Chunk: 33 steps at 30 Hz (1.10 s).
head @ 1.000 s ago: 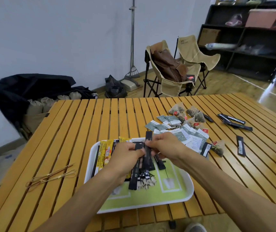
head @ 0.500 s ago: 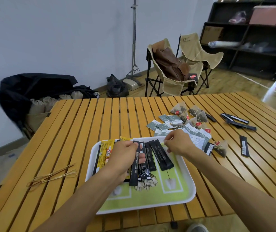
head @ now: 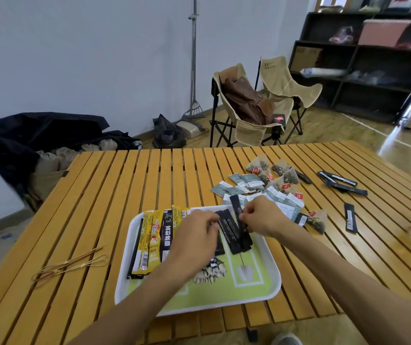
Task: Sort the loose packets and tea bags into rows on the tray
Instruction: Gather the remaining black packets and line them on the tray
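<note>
- head view: a white plastic tray with a green printed floor (head: 271, 267) sits on the slatted orange wooden table (head: 115, 195), at about 6 o'clock in the picture.
- the left hand (head: 194, 235) lies over the middle of the tray, fingers curled down onto the black stick packets beneath it; whether it pinches any one of them cannot be told.
- the right hand (head: 261, 216) is over the tray's far rim at 1 o'clock from the left hand, thumb and fingers closed together on a long black stick packet (head: 239, 221) that lies slanted across the other black sticks.
- a row of yellow and black coffee stick packets (head: 154, 240) lies side by side on the tray's left part, at 9 o'clock from the left hand.
- loose grey-green flat sachets (head: 239, 185) and pyramid-shaped mesh tea bags with red tags (head: 284, 174) are heaped on the table at 1 o'clock from the tray.
- more loose black stick packets (head: 341, 184) lie well apart at 2 o'clock, one single black packet (head: 350, 221) at 3 o'clock.
</note>
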Motion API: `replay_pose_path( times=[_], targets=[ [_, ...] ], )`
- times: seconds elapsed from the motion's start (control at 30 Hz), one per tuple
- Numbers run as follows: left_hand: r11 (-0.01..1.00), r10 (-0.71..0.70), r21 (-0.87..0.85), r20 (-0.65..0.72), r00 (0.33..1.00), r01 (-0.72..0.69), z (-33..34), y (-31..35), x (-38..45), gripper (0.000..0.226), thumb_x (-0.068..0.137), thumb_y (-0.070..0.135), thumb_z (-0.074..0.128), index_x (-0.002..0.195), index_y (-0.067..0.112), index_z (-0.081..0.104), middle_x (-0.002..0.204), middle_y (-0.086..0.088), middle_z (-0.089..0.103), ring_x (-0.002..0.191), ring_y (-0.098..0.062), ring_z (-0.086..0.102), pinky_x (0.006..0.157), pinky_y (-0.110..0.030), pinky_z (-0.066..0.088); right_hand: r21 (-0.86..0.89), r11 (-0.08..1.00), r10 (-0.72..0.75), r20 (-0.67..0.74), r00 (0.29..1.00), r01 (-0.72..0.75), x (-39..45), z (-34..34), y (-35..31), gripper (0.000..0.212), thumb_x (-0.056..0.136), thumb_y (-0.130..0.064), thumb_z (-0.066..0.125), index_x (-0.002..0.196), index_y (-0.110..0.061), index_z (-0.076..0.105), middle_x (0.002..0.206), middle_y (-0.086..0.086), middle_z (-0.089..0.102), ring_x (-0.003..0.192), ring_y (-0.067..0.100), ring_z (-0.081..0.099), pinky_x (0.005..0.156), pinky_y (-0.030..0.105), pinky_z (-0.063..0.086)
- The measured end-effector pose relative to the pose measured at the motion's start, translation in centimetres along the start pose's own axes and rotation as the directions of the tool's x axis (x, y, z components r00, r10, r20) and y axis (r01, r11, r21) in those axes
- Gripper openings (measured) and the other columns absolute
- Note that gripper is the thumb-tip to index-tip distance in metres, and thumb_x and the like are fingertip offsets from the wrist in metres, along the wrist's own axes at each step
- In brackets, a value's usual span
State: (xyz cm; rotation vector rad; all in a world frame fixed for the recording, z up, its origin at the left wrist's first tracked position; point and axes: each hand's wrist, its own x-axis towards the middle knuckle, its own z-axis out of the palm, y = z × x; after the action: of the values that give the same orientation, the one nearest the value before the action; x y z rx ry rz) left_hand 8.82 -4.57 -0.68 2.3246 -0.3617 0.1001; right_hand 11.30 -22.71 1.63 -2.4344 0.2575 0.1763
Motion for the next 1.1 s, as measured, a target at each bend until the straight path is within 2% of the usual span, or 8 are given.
replay_pose_path(
  times=[0.07, 0.13, 0.23, 0.57, 0.83, 0.93, 1.03, 1.1],
  targets=[
    [0.928, 0.187, 0.293, 0.170, 0.968, -0.231, 1.5, -0.2, -0.2, 0.034, 0.102, 0.027, 0.045, 0.133, 0.026, 0.059, 0.139, 0.006, 0.054, 0.127, -0.016, 0.045, 0.106, -0.036, 0.036, -0.091, 0.995, 0.024, -0.034, 0.999, -0.027, 1.2, 0.3, 0.8, 0.019, 0.092, -0.007, 0.063, 0.084, 0.006, 0.074, 0.088, 0.021, 0.075, 0.085, 0.032, 0.071, 0.067, 0.033, 0.055],
    [0.832, 0.213, 0.433, 0.327, 0.921, -0.347, 2.9, -0.5, -0.5, 0.040, 0.104, 0.033, 0.039, 0.143, 0.028, 0.045, 0.153, 0.004, 0.039, 0.138, -0.020, 0.032, 0.111, -0.044, 0.026, -0.162, 0.987, 0.012, -0.059, 0.998, -0.021, 1.7, 0.8, 1.1, 0.015, 0.088, -0.006, 0.064, 0.087, 0.003, 0.076, 0.090, 0.021, 0.075, 0.085, 0.032, 0.070, 0.070, 0.037, 0.059],
    [0.737, 0.206, 0.527, 0.421, 0.883, -0.423, 3.9, -1.0, -0.8, 0.046, 0.105, 0.037, 0.033, 0.151, 0.027, 0.030, 0.161, 0.001, 0.027, 0.145, -0.022, 0.025, 0.114, -0.049, 0.020, -0.222, 0.975, -0.016, -0.087, 0.996, -0.004, 2.0, 1.3, 1.4, 0.012, 0.084, -0.004, 0.065, 0.088, 0.003, 0.074, 0.090, 0.020, 0.073, 0.086, 0.033, 0.069, 0.075, 0.042, 0.061],
    [0.734, 0.199, 0.501, 0.486, 0.851, -0.458, 3.0, -2.5, -0.6, 0.050, 0.106, 0.042, 0.026, 0.155, 0.035, 0.016, 0.166, 0.004, 0.012, 0.151, -0.019, 0.011, 0.122, -0.049, 0.009, -0.234, 0.968, -0.095, -0.025, 0.995, 0.086, 1.1, 1.7, 2.2, 0.011, 0.087, -0.002, 0.066, 0.086, -0.006, 0.076, 0.091, 0.011, 0.075, 0.086, 0.023, 0.068, 0.072, 0.029, 0.054],
    [0.749, 0.220, 0.468, 0.492, 0.843, -0.468, 3.1, -2.4, -0.3, 0.049, 0.105, 0.044, 0.027, 0.153, 0.034, 0.024, 0.164, 0.007, 0.016, 0.151, -0.018, 0.014, 0.122, -0.047, 0.011, -0.223, 0.962, -0.181, -0.072, 0.981, 0.161, -0.3, -0.9, 3.4, 0.013, 0.094, -0.007, 0.062, 0.091, -0.013, 0.073, 0.091, 0.000, 0.070, 0.086, 0.014, 0.064, 0.074, 0.026, 0.055],
    [0.812, 0.297, 0.375, 0.396, 0.869, -0.448, 4.0, -0.3, -0.1, 0.041, 0.104, 0.040, 0.035, 0.143, 0.030, 0.045, 0.148, 0.006, 0.044, 0.134, -0.018, 0.040, 0.113, -0.039, 0.029, -0.218, 0.971, -0.128, -0.126, 0.984, 0.099, -1.1, -4.5, 5.9, 0.012, 0.095, -0.010, 0.063, 0.088, -0.018, 0.069, 0.088, -0.003, 0.068, 0.080, 0.005, 0.063, 0.062, 0.016, 0.048],
    [0.841, 0.357, 0.318, 0.282, 0.891, -0.438, 6.9, 4.7, 1.1, 0.026, 0.101, 0.033, 0.043, 0.103, 0.026, 0.068, 0.103, 0.003, 0.065, 0.097, -0.022, 0.056, 0.091, -0.041, 0.042, -0.175, 0.982, 0.037, -0.212, 0.977, -0.076, -1.2, -8.2, 10.0, 0.008, 0.092, -0.013, 0.068, 0.085, -0.017, 0.070, 0.085, -0.001, 0.070, 0.077, 0.006, 0.066, 0.058, 0.016, 0.046],
    [0.871, 0.327, 0.305, 0.223, 0.918, -0.384, 9.2, 8.3, 2.5, 0.025, 0.098, 0.029, 0.047, 0.085, 0.021, 0.067, 0.085, -0.001, 0.066, 0.084, -0.026, 0.058, 0.083, -0.043, 0.046, -0.129, 0.970, 0.159, -0.307, 0.938, -0.207, -0.9, -9.9, 12.9, 0.009, 0.090, -0.014, 0.070, 0.082, -0.016, 0.070, 0.082, 0.001, 0.071, 0.074, 0.008, 0.066, 0.055, 0.018, 0.045]
  ],
)
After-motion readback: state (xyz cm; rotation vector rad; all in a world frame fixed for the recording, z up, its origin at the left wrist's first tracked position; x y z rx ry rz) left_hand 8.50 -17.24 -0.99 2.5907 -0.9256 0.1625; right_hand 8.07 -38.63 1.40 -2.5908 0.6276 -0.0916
